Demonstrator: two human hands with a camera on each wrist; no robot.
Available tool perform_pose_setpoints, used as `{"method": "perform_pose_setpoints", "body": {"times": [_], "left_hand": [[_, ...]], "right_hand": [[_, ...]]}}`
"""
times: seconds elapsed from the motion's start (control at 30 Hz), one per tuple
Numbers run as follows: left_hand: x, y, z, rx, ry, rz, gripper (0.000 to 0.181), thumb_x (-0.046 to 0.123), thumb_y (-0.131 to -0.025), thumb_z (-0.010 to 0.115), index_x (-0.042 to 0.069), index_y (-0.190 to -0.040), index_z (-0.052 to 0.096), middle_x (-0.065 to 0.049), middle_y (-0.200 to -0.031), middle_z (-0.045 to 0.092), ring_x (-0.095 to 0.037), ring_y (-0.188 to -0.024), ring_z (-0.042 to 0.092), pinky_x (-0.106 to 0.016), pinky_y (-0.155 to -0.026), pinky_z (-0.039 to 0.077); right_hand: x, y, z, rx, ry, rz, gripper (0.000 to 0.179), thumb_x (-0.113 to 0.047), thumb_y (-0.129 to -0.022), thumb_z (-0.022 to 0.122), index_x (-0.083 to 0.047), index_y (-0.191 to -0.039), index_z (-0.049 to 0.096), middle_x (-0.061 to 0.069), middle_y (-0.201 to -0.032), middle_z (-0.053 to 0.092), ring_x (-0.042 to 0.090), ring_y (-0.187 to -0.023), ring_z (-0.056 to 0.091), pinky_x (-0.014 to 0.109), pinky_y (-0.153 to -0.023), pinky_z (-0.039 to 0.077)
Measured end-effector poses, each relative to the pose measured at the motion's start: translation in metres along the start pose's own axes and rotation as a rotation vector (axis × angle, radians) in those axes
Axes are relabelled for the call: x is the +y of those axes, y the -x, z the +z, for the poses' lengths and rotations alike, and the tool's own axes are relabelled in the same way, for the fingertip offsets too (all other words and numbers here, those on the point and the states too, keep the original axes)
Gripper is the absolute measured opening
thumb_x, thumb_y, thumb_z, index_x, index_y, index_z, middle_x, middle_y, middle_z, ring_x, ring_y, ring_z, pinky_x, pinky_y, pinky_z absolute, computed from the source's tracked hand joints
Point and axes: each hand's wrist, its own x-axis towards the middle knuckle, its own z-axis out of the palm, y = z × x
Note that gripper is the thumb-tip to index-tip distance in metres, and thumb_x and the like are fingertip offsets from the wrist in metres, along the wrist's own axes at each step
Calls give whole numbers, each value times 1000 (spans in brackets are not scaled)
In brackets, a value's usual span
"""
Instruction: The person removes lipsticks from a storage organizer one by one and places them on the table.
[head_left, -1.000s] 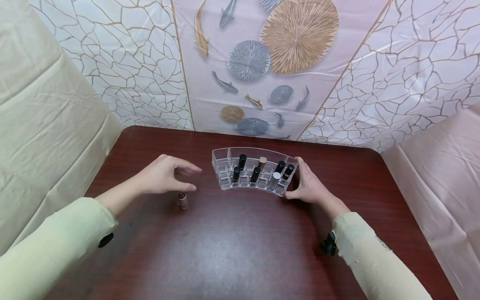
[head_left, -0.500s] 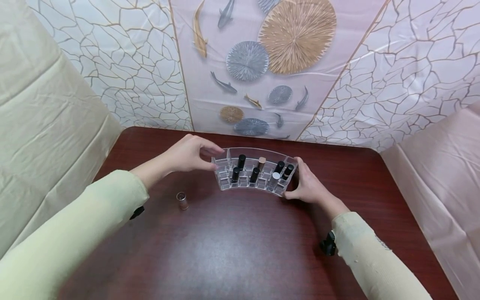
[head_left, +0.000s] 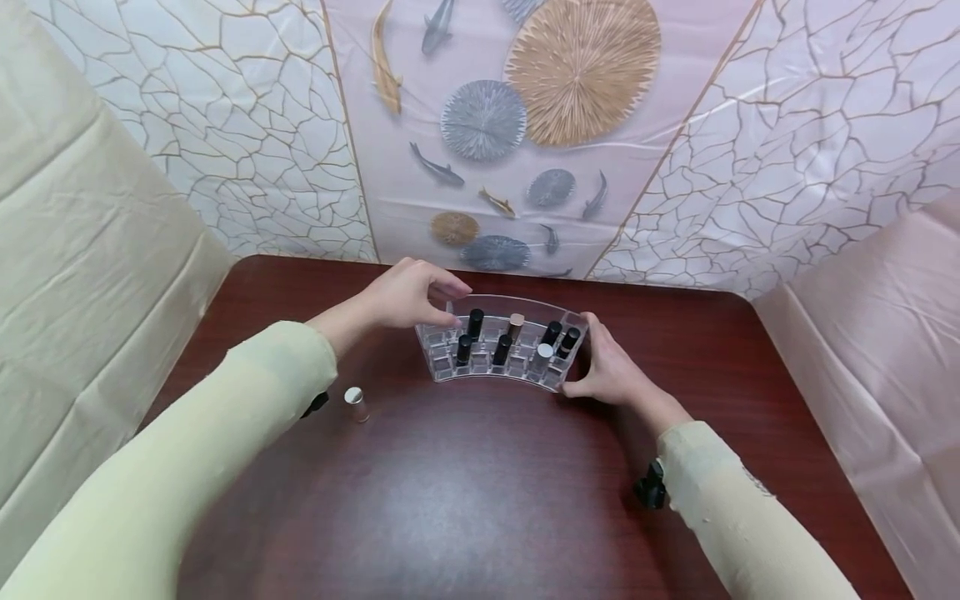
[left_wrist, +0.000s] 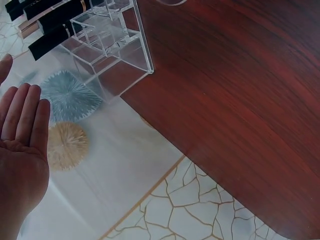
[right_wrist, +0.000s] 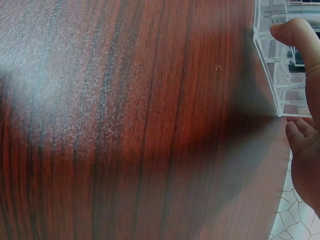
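A clear, curved lipstick organizer (head_left: 442, 364) stands on the table with several lipsticks upright in its stepped slots. Most have black caps, such as one black lipstick (head_left: 502, 349); a rose-gold lipstick (head_left: 515, 326) and a silver-topped tube (head_left: 542, 357) are among them. My right hand (head_left: 611, 367) grips the organizer's right end, thumb at the front corner and fingers behind. Over the organizer's back left corner hovers my left hand (head_left: 412, 293), thumb and fingers apart, nothing between them. In the left wrist view that hand (left_wrist: 22, 140) shows straight fingers beside the black caps.
A lone small tube with a shiny top (head_left: 355, 403) stands on the dark red wood table (head_left: 465, 492), left of the organizer and near my left sleeve. Patterned cloth (head_left: 270, 150) rises behind the table's back edge, and pale cloth hangs at both sides.
My left hand has moved right and away from above the lone tube to the organizer's left end. My right hand stays on the organizer. The head view has shifted slightly.
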Motion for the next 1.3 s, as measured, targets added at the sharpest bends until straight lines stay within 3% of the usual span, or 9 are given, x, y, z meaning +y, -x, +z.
{"method": "perform_pose_setpoints", "body": {"times": [0.37, 0.7, 1.3], "left_hand": [[-4, -11, 13, -31, -18, -35, 51, 37, -74, 83, 21, -120, 68, 6, -115, 69, -13, -101, 68, -29, -89, 50], [-3, -17, 25, -14, -6, -39, 47, 35, -74, 83, 22, -117, 70, 10, -113, 70, -13, -102, 67, -28, -88, 50], [-5, -23, 36, 11, -39, -45, 29, 31, -76, 81, 25, -103, 76, 11, -94, 73, 0, -86, 67, -26, -84, 49]], "right_hand": [[1, -1, 3, 7, 10, 1, 121, -30, -52, 91, -4, -145, 18, 23, -129, 42, 32, -119, 43, 48, -100, 39], [-1, 0, 2, -6, 11, 19, 120, -31, -53, 90, -4, -145, 18, 23, -131, 40, 32, -120, 43, 48, -101, 39], [0, -1, 2, 4, 14, 7, 121, -31, -51, 90, -4, -145, 19, 21, -128, 43, 30, -118, 44, 48, -100, 39]]}}
